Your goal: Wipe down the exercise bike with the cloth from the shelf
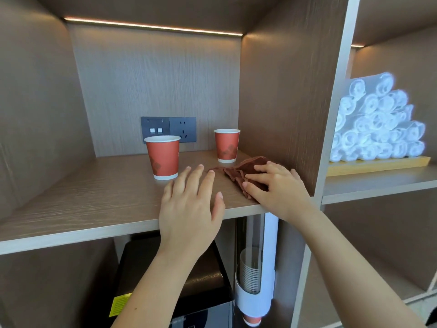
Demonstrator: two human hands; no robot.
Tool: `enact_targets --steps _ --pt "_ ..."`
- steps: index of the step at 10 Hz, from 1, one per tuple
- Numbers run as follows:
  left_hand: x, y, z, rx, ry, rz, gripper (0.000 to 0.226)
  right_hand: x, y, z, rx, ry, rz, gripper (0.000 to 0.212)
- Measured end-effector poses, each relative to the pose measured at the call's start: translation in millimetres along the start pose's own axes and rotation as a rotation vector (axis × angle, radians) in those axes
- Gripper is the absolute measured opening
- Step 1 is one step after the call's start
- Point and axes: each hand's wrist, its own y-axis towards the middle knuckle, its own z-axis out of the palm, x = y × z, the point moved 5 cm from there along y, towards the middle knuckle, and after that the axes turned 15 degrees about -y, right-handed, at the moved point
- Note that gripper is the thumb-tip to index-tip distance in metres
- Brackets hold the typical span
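Observation:
A brown cloth [238,172] lies crumpled on the wooden shelf [94,192], against the right wall of the compartment. My right hand [276,188] rests on top of the cloth, fingers curled over its folds. Just left of the cloth, my left hand [191,204] hovers flat over the shelf with fingers spread and empty. The exercise bike is not in view.
Two red paper cups [163,157] [226,145] stand on the shelf behind my hands. A socket panel [168,129] sits on the back wall. Rolled white towels [378,124] fill the right compartment. A cup dispenser [253,271] and a dark appliance [170,280] are below the shelf.

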Motion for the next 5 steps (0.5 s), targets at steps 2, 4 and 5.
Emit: enact_targets --steps 2,4,5 --pt "-2 -5 -3 -0.034 -0.006 -0.004 0.047 3 -9 -3 -0.169 0.054 -0.023 0.034" --pt "-4 -21 -14 -0.077 0.011 -0.023 0.047 25 -33 -9 -0.310 0.138 -0.113 0.028" --pt "-6 -31 -23 -0.094 0.043 -0.031 0.046 37 -47 -9 -0.320 0.170 -0.158 0.029"
